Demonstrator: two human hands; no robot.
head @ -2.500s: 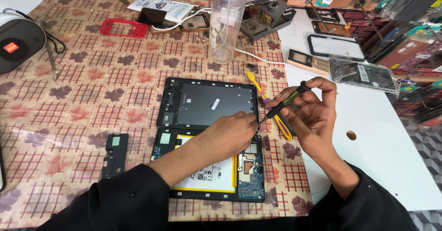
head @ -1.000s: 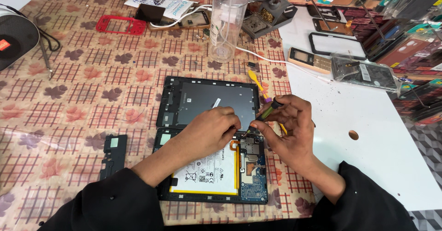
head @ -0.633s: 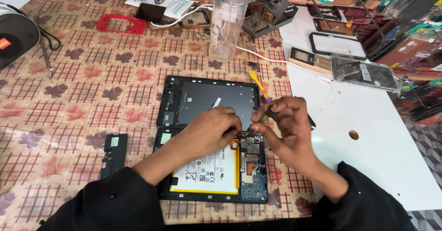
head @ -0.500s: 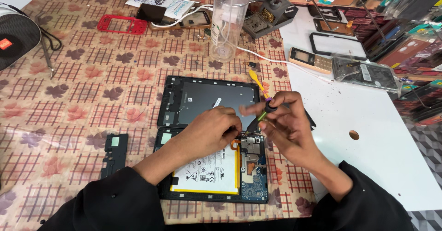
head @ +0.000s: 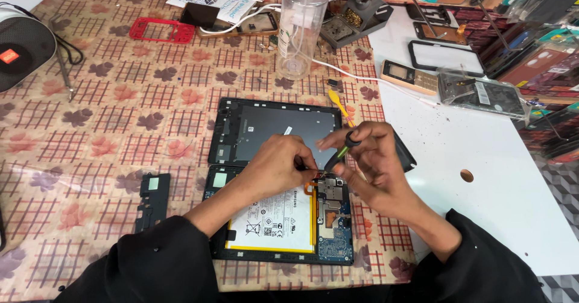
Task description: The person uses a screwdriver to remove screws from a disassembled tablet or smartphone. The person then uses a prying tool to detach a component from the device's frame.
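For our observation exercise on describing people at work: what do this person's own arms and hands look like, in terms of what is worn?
Both arms are covered by long, loose black sleeves that end near the wrists. The left hand and the right hand are bare: no gloves. No rings, watch or bracelet can be made out. The sleeve fabric looks plain, without visible pattern or markings.

Work table (head: 120, 116) covered with a leaf-and-check patterned cloth; a white board (head: 500, 182) lies over its right side. On the cloth: opened tablet (head: 271, 218), detached back cover (head: 271, 131), small black bracket (head: 152, 200), red phone frame (head: 161, 30), clear plastic bottle (head: 300, 28), round black speaker (head: 21, 52).
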